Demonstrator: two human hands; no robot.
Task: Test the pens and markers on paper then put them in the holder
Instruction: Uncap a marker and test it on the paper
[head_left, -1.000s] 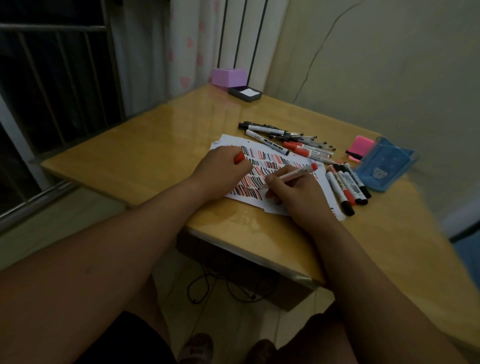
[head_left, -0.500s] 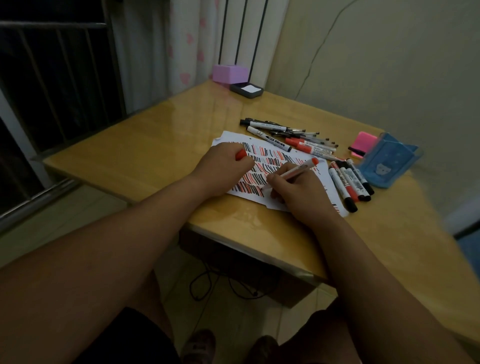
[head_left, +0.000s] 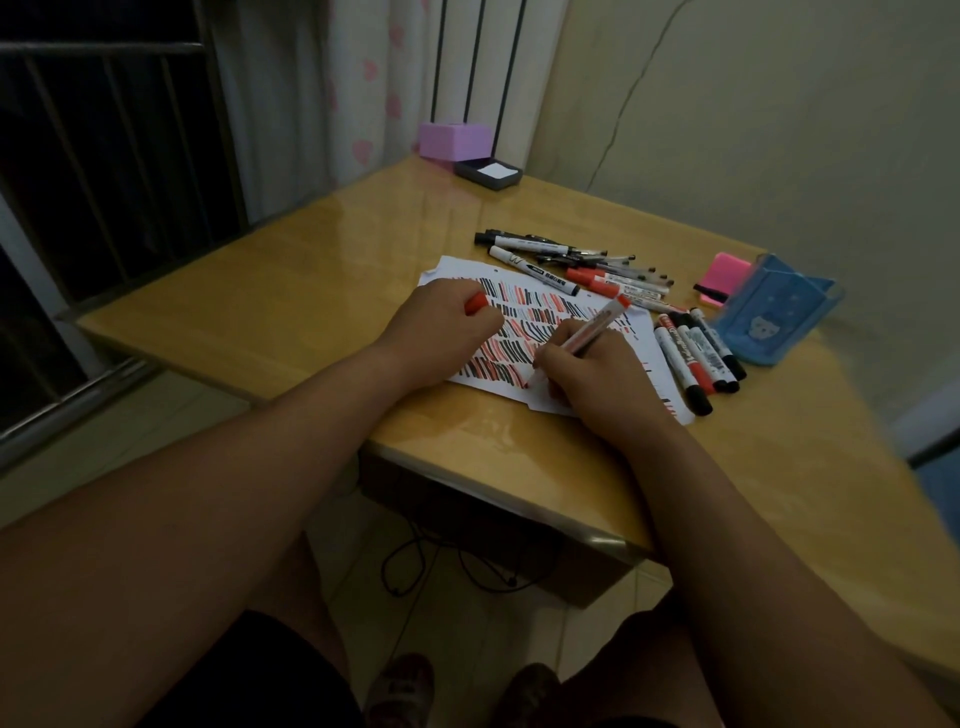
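Note:
My right hand (head_left: 587, 371) grips a red pen (head_left: 597, 325) with its tip down on the white paper (head_left: 647, 345), which is covered in rows of red and black strokes. On the paper's left part rests my left hand (head_left: 441, 330), closed around the red cap (head_left: 475, 302). A pile of pens and markers (head_left: 576, 265) lies beyond the paper. Several capped markers (head_left: 693, 356) lie side by side to the right of it. The blue holder (head_left: 774, 312) stands at the far right, near the wall.
A pink sticky-note pad (head_left: 724, 275) lies behind the holder. A purple box (head_left: 454, 140) and a dark tray with a white pad (head_left: 488, 172) sit at the table's far corner. Window bars (head_left: 104, 156) are on the left, and the table's front edge (head_left: 493, 486) is near my arms.
My right hand has shifted slightly down the paper with the pen, adding strokes. My left hand has stayed in place with the cap.

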